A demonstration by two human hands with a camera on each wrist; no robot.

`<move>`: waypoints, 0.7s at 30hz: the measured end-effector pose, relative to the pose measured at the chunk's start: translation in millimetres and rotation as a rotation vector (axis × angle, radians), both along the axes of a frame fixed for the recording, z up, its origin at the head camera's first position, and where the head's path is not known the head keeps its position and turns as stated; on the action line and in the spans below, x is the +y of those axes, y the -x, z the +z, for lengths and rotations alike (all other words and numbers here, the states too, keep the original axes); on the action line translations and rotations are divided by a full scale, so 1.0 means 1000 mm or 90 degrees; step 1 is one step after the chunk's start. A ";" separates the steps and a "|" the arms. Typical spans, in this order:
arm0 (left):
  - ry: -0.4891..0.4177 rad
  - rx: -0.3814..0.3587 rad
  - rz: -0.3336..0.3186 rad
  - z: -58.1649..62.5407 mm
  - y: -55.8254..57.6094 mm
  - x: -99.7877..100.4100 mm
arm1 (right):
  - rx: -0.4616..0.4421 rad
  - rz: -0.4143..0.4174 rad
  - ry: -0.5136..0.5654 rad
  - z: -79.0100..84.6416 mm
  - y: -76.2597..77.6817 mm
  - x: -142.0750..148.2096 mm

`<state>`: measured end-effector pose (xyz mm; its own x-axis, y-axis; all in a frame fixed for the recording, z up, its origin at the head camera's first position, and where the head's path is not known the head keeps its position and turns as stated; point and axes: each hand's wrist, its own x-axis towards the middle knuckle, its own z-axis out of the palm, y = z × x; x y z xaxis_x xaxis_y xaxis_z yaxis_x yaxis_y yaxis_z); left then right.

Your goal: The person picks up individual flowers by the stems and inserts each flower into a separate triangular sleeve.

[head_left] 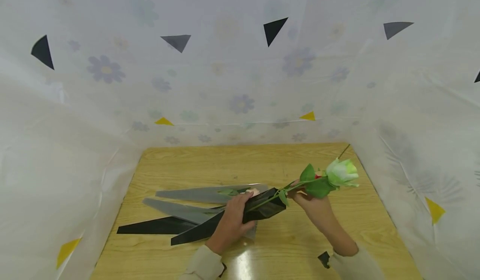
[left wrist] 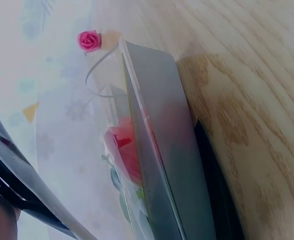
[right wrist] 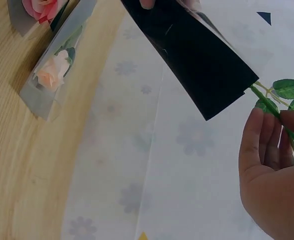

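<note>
My left hand [head_left: 234,219] grips a black flower sleeve [head_left: 266,214], a long tapering wrapper held above the table with its wide mouth toward the right. A white-green artificial rose [head_left: 342,173] is in my right hand [head_left: 313,209], which pinches its green stem [right wrist: 269,104] between thumb and fingers. The lower stem reaches into the mouth of the sleeve, while the bloom and leaves stay outside. Under and beyond my left hand lie several wrapped flowers, among them a peach rose [right wrist: 52,72] and a pink rose [right wrist: 42,9] in grey translucent sleeves.
The wooden table [head_left: 300,246] is walled by white flower-printed sheeting [head_left: 240,84] at the back and sides. A small pink-red rose [left wrist: 90,41] lies beyond the wrapped flowers. Near my right cuff is a small black piece [head_left: 324,259].
</note>
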<state>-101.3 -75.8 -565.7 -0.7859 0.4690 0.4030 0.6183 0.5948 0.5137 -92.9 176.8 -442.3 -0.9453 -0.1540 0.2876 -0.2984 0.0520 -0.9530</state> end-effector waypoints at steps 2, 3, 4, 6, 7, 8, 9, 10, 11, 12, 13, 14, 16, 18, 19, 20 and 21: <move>-0.004 -0.009 -0.008 0.001 0.000 0.001 | 0.005 0.003 -0.010 -0.001 0.000 -0.002; -0.008 -0.011 -0.010 0.001 0.000 0.001 | 0.007 0.005 -0.017 -0.001 0.001 -0.002; -0.011 -0.010 -0.011 0.001 0.000 0.002 | 0.011 0.004 -0.027 -0.001 0.001 -0.003; -0.017 -0.006 -0.011 0.002 0.000 0.003 | 0.013 0.022 -0.029 0.000 0.002 -0.003; -0.022 0.001 -0.012 0.002 0.000 0.003 | 0.017 0.022 -0.038 0.000 0.002 -0.004; -0.026 0.008 -0.011 0.002 0.001 0.003 | 0.019 0.022 -0.053 0.004 0.001 -0.005; -0.029 0.014 -0.012 0.002 0.001 0.003 | 0.016 0.017 -0.066 0.008 -0.001 -0.006; -0.031 0.018 -0.012 0.002 0.001 0.003 | 0.017 0.014 -0.079 0.012 -0.002 -0.007; -0.031 0.019 -0.012 0.002 0.001 0.004 | 0.017 0.010 -0.093 0.016 -0.003 -0.008; -0.029 0.021 -0.011 0.002 0.001 0.004 | 0.022 -0.006 -0.117 0.020 -0.005 -0.009; -0.028 0.023 -0.010 0.001 0.001 0.004 | 0.025 -0.011 -0.128 0.022 -0.005 -0.010; -0.027 0.025 -0.009 0.001 0.001 0.004 | 0.027 -0.012 -0.135 0.024 -0.006 -0.010; -0.024 0.027 -0.007 0.001 0.002 0.004 | 0.030 -0.010 -0.142 0.027 -0.006 -0.010; -0.024 0.033 -0.006 0.001 0.002 0.004 | 0.028 -0.006 -0.145 0.027 -0.006 -0.009; -0.023 0.035 -0.006 0.002 0.002 0.004 | 0.025 -0.003 -0.147 0.026 -0.006 -0.008; -0.024 0.039 -0.008 0.002 0.002 0.005 | 0.023 0.001 -0.147 0.024 -0.006 -0.008; -0.025 0.040 -0.011 0.002 0.002 0.005 | 0.019 0.005 -0.149 0.021 -0.006 -0.007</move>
